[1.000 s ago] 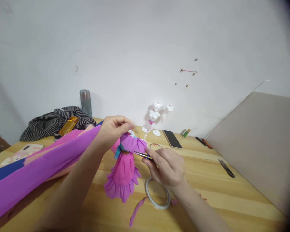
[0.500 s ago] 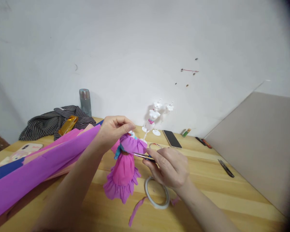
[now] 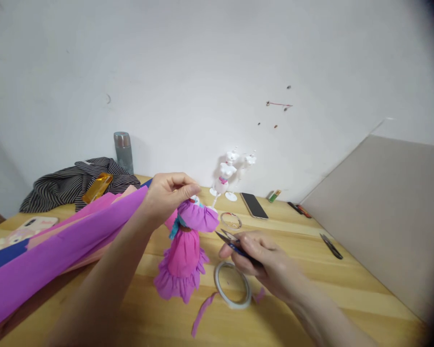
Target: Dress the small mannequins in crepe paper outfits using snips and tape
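A small mannequin wears a crepe-paper dress (image 3: 183, 255), purple at the top, pink in the middle, with a purple ruffle at the hem. My left hand (image 3: 168, 193) pinches the top of the dress at the neck, fingers closed. My right hand (image 3: 260, 258) is closed on small blue-handled snips (image 3: 233, 243), their open blades pointing at the purple collar from a short gap to its right. A tape ring (image 3: 232, 284) lies on the table under my right hand.
Purple and pink crepe-paper rolls (image 3: 58, 246) lie at the left under my left arm. White mannequins (image 3: 226, 176), a phone (image 3: 253, 206), a small ring (image 3: 231, 220), black snips (image 3: 331, 246), a flask (image 3: 123, 152) and striped cloth (image 3: 68, 180) sit on the wooden table (image 3: 311, 284). A purple strip (image 3: 202, 313) lies near the front.
My right hand has pulled the snips back from the purple collar, to the right and down. My left hand keeps its pinch on the dress top.
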A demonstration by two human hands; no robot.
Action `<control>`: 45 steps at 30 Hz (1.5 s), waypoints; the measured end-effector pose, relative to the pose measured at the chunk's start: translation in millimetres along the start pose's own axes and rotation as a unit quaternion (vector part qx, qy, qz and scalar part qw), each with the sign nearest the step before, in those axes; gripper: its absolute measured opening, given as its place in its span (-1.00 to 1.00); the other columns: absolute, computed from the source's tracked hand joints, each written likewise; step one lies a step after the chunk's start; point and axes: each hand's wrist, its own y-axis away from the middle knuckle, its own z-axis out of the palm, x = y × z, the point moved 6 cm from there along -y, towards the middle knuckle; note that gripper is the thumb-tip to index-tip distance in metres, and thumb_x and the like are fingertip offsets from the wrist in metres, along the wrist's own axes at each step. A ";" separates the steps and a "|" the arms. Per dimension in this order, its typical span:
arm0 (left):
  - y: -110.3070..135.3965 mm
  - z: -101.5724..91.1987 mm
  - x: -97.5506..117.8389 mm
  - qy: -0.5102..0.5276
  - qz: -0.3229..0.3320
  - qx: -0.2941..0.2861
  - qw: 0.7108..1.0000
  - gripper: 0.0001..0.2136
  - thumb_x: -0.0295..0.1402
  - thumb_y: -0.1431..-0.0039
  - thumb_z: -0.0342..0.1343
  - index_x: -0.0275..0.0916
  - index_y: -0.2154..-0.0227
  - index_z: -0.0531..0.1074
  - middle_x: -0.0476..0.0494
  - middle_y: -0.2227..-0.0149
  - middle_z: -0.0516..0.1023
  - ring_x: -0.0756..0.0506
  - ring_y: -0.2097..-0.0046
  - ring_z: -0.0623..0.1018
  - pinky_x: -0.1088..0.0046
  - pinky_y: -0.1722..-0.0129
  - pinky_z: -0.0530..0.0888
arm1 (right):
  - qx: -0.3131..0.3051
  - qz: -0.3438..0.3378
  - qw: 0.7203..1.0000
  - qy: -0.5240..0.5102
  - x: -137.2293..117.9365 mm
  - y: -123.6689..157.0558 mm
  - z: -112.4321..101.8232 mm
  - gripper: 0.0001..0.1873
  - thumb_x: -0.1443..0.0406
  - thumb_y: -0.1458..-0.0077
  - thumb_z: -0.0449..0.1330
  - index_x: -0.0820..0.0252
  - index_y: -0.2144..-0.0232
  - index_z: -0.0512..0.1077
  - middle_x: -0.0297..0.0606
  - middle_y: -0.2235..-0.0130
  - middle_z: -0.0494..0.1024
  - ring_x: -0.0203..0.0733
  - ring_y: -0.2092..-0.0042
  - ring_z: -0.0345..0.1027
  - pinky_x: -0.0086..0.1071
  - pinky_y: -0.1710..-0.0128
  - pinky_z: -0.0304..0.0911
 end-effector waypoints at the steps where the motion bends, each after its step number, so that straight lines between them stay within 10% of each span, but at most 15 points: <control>1: 0.1 0.4 0.2 0.001 -0.002 0.000 1.000 -0.86 -0.36 0.05 0.22 -0.30 0.62 0.50 0.01 0.64 0.45 0.08 0.58 0.33 0.55 0.57 0.28 | -0.023 0.049 0.998 -0.042 3.2 -0.4 1.2 -0.39 -0.09 -0.18 0.05 0.35 0.45 0.53 -0.49 0.69 0.05 -0.42 0.65 -0.21 -0.45 0.67 -0.26; 11: 3.2 2.2 1.9 -0.018 0.004 0.002 1.000 -0.85 -0.36 0.03 0.23 -0.33 0.59 0.53 -0.02 0.60 0.48 0.08 0.54 0.35 0.58 0.55 0.27 | -0.055 0.169 0.978 -0.108 16.9 -7.6 3.5 -0.40 -0.12 -0.04 0.19 0.39 0.42 0.54 -0.53 0.69 0.04 -0.47 0.63 -0.29 -0.42 0.62 -0.41; 45: 4.8 7.1 4.8 -0.036 0.029 -0.003 0.999 -0.86 -0.38 0.00 0.21 -0.33 0.57 0.53 -0.06 0.55 0.54 0.04 0.47 0.44 0.55 0.45 0.36 | -0.041 0.089 0.995 -0.009 0.7 6.8 -7.5 -0.38 -0.16 -0.08 0.14 0.20 0.70 0.22 -0.46 0.63 0.07 -0.40 0.57 -0.15 -0.38 0.56 -0.25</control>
